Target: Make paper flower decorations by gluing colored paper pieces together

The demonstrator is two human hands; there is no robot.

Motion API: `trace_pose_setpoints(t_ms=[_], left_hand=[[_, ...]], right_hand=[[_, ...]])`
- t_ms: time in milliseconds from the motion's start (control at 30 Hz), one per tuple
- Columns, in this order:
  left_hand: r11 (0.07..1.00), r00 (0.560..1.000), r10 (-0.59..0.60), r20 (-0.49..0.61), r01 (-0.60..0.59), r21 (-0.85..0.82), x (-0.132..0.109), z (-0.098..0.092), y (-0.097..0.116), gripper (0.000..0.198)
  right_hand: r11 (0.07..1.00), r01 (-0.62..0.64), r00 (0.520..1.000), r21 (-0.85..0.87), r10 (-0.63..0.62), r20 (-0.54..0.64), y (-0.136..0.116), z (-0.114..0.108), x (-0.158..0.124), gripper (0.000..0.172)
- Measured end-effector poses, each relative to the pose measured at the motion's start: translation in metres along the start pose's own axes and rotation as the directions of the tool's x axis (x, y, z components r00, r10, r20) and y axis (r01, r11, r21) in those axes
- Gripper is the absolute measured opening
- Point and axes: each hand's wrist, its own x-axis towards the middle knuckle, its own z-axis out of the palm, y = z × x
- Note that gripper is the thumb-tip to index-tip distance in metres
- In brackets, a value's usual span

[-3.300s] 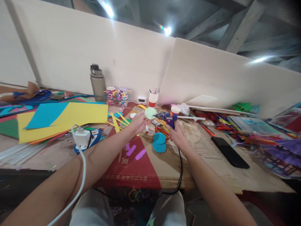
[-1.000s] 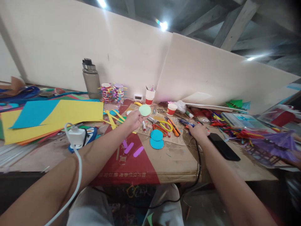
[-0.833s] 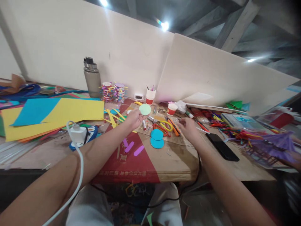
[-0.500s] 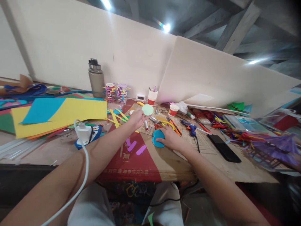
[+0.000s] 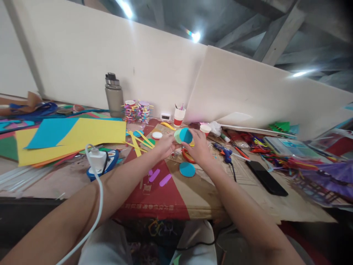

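Observation:
My left hand point(image 5: 166, 145) is closed on a light green disc point(image 5: 177, 135) above the middle of the table. From the right, my right hand point(image 5: 199, 146) grips a blue disc point(image 5: 185, 135), which overlaps the green one. Another blue disc point(image 5: 187, 169) lies flat on the cardboard below my hands. Purple paper strips point(image 5: 165, 180) rest to its left. Scissors with orange handles point(image 5: 188, 155) are partly hidden behind my right hand.
Yellow sheets point(image 5: 91, 131) and a white plug point(image 5: 97, 159) with its cable are at left. A bottle point(image 5: 114, 96), decorated cups point(image 5: 143, 111) and a pen cup point(image 5: 179, 116) stand behind. A glue gun point(image 5: 227, 154) and black phone point(image 5: 267, 178) lie at right.
My right hand has lifted one blue disc off the table and brought it up against the green disc. My left hand has turned the green disc slightly; one blue disc stays below.

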Motion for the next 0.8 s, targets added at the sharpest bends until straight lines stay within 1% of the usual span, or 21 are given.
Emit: trace_pose_setpoints(t_ms=[67,167,433,567,700,800], left_hand=[[1.000,1.000,0.006,0.021,-0.006,-0.007,-0.0006,0.0006,-0.0025,0.029],[1.000,0.999,0.007,0.049,-0.006,-0.029,-0.0011,0.0013,-0.0049,0.032],[0.999,0.998,0.005,0.069,-0.002,-0.041,-0.0033,0.0029,-0.0072,0.036],[0.999,0.998,0.015,0.060,-0.013,-0.044,-0.0030,0.0026,-0.0072,0.033],[0.996,0.994,0.008,0.113,0.003,-0.092,-0.0038,0.0018,-0.0051,0.030],[0.995,0.990,0.003,0.141,0.012,-0.104,-0.0042,0.0014,-0.0053,0.021]], right_hand=[[0.999,0.022,1.000,-0.030,-0.021,0.017,0.0021,0.0057,-0.0018,0.058],[0.996,0.051,0.998,-0.067,-0.049,0.029,0.0051,0.0079,-0.0040,0.059],[0.995,0.073,0.997,-0.073,-0.070,0.044,0.0083,0.0105,-0.0037,0.058],[0.995,0.075,0.996,-0.073,-0.071,0.047,0.0085,0.0120,-0.0042,0.057],[0.994,0.074,0.996,-0.077,-0.070,0.047,0.0084,0.0121,-0.0044,0.057],[0.995,0.064,0.997,-0.080,-0.060,0.048,0.0072,0.0112,-0.0042,0.057]])
